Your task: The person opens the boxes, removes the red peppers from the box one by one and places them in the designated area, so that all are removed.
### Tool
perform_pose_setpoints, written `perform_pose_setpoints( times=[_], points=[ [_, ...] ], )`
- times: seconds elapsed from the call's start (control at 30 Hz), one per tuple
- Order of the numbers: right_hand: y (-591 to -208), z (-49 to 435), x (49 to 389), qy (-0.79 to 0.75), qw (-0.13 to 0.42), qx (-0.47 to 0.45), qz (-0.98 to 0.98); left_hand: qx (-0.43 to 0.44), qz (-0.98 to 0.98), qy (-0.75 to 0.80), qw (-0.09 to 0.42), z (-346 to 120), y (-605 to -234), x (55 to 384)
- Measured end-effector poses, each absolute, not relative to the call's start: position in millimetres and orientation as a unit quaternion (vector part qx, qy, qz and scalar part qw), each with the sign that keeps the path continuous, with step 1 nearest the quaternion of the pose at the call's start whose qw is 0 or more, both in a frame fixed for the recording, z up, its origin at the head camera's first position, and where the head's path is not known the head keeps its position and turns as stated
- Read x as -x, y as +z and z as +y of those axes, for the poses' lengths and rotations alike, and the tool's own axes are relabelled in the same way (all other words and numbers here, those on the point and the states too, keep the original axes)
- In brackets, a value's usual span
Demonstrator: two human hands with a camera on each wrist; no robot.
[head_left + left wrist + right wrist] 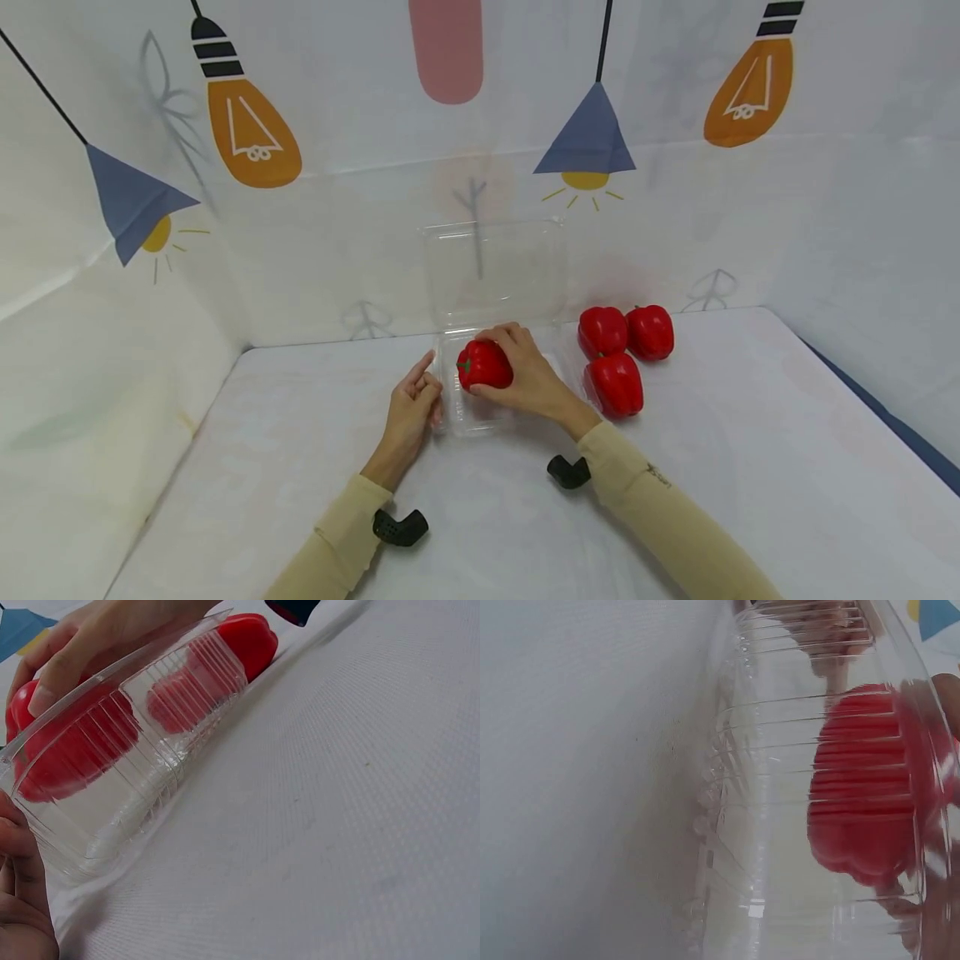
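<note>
My right hand (525,375) grips a red bell pepper (480,364) with a green stem, thumb on the near side and fingers over the far side. The pepper is inside the clear plastic clamshell box (476,429), its lower part below the rim and above the box floor in the left wrist view. Through the ribbed wall, the right wrist view also shows the pepper (862,787). At the left wall of the box is my left hand (412,404), index finger stretched along the rim and the other fingers bent.
Several red bell peppers (617,385) stand grouped on the white table (750,433) just right of the box. The clear lid (495,275) stands raised behind the box, against the printed backdrop cloth (337,250). Each wrist wears a black camera mount (401,528).
</note>
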State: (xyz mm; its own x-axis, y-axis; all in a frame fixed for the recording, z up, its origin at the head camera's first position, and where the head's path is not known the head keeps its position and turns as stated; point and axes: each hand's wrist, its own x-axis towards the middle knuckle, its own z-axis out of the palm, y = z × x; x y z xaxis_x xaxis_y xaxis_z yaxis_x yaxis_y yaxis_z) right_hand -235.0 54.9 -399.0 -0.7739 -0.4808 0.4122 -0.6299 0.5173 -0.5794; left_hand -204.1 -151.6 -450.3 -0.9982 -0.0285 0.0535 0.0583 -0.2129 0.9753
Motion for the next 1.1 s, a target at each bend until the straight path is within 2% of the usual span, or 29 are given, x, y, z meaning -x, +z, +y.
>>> perform_pose_setpoints(
  times=[0.3,1.1],
  points=[
    [-395.0,66.6,227.5,0.389,0.115,-0.302,-0.863,0.013,-0.621,-0.783,0.025,-150.6,-452.0,203.8],
    [-392.5,94.4,217.3,0.433,0.085,-0.242,-0.864,0.017,-0.616,-0.787,0.026,-152.6,-451.0,205.4]
  ],
)
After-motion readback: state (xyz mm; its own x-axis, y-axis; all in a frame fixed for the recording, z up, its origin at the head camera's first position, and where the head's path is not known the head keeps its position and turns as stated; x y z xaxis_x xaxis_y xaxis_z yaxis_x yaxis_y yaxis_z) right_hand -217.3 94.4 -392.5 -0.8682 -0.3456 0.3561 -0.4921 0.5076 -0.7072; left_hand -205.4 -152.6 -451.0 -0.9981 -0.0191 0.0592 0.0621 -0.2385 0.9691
